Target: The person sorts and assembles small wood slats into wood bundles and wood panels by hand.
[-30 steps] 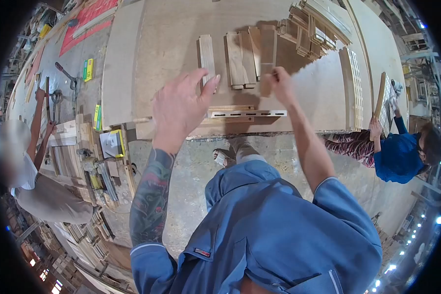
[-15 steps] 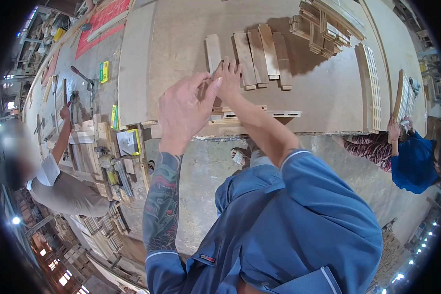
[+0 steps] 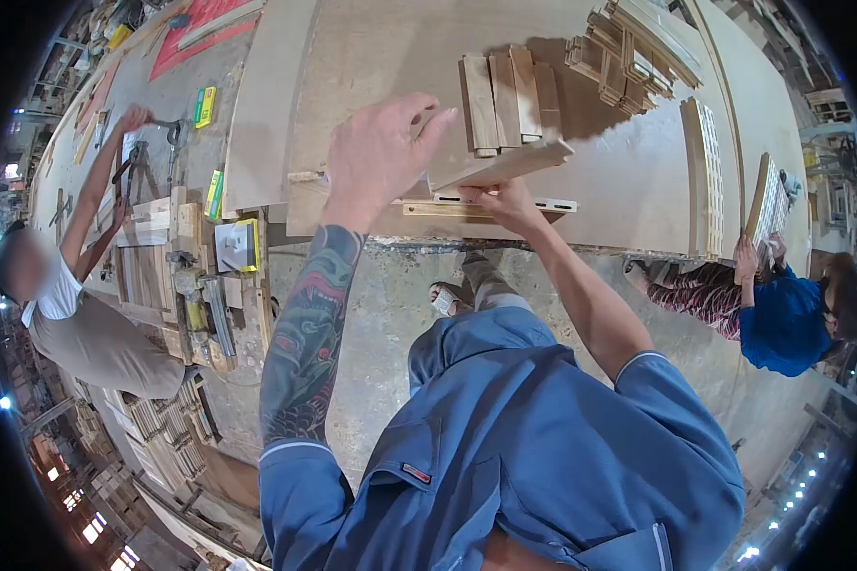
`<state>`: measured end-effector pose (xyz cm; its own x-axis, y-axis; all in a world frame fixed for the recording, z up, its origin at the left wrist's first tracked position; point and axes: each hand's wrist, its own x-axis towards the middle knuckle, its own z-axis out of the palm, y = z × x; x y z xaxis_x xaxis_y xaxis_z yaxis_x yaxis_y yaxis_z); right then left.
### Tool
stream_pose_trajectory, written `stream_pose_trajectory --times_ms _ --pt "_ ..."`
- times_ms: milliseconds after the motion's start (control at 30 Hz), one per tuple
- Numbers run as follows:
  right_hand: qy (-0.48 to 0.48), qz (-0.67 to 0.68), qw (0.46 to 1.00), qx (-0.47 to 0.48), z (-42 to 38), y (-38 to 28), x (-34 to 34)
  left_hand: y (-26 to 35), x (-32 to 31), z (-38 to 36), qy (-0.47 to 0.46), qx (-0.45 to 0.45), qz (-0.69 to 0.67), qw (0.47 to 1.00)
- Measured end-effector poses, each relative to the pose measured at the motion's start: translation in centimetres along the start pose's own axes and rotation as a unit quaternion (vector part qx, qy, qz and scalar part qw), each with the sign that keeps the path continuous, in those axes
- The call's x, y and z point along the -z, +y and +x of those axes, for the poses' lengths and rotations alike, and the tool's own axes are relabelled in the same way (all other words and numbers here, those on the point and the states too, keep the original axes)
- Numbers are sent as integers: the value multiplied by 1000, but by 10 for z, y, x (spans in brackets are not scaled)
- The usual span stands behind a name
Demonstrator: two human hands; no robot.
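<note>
My right hand [image 3: 512, 204] grips a flat wooden slat [image 3: 509, 166], which is tilted with its right end higher over the bench. Below that slat, a slotted wooden rail [image 3: 554, 206] lies along the bench's near edge, close to my right fingers. My left hand [image 3: 383, 157] hovers left of the slat, fingers curled down and thumb apart from the index finger; its palm side is hidden, so I cannot tell what is in it. A short wooden end [image 3: 305, 177] shows left of my left wrist. Several wooden slats [image 3: 505, 100] lie side by side beyond my hands.
A stack of wooden pieces [image 3: 628, 59] stands at the back right, near a slotted board [image 3: 705, 171]. A co-worker [image 3: 95, 324] at left reaches over a bench with a clamp and green-yellow boxes [image 3: 205, 107]. Another person [image 3: 781, 314] at right holds a board [image 3: 760, 205].
My right hand has moved down and right from the leftmost slat and now holds a slat over the rail. My left hand has shifted slightly right and up. The left co-worker's arm has risen.
</note>
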<state>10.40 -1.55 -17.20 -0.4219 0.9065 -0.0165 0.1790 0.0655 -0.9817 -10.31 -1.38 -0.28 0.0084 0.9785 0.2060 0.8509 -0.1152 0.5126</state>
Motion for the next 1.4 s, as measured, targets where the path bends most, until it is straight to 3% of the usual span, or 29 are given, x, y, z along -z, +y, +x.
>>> stream_pose_trajectory --times_ms 200,233,300,467,500,567,600,667,733,800,833,900,1000,1033,1100,1133,1167,1233,1300,1367,1400 --pt "-75 -190 979 23 10 -23 7 -1 0 -1 -9 1 -19 1000" --pt "-72 -189 979 18 8 -23 4 0 0 0 -7 3 -26 1000" --pt "-23 -321 943 88 0 -24 -8 4 2 1 -9 -9 -37 999" --pt "-22 -306 946 102 -4 -18 -16 36 -4 16 11 -77 -78 994" --pt "-19 -307 946 101 -5 -9 -27 41 -12 17 -28 -90 -59 994" --pt "32 -162 983 82 -1 19 -51 42 -17 20 -64 -105 -38 992" --pt "33 -160 983 82 5 13 -49 37 -14 19 -76 -100 6 992" --pt "-117 -247 960 66 19 -2 -42 28 -12 21 -91 -99 54 989" --pt "-203 -261 943 -15 36 -11 -5 21 -9 20 -84 -68 32 994" --pt "-101 -404 904 -102 76 5 25 29 -10 24 -89 -54 42 994" --pt "-101 -401 905 -104 83 18 22 33 -10 22 -97 -41 51 993" --pt "169 -565 808 0 89 58 1 31 -11 20 -94 -42 54 993" --pt "208 -593 773 82 81 67 -36 32 -9 19 -92 -43 40 994" --pt "206 -593 774 88 80 69 -38 32 -7 16 -100 -36 24 994" --pt "63 -422 904 -30 81 52 -38 30 -9 14 -99 -18 24 995" --pt "111 -432 892 -75 77 41 -38 28 -9 13 -104 -5 21 994" --pt "107 -435 892 -67 76 29 -34 26 -10 13 -95 1 21 995" --pt "56 -451 868 -201 81 17 -16 24 -10 14 -96 9 14 995" --pt "10 -489 858 -157 78 33 -3 25 -7 16 -111 25 7 993" --pt "66 -380 912 -137 74 45 4 28 -3 16 -126 46 -5 991" --pt "58 -386 911 -133 67 35 9 31 1 15 -128 45 -6 991"
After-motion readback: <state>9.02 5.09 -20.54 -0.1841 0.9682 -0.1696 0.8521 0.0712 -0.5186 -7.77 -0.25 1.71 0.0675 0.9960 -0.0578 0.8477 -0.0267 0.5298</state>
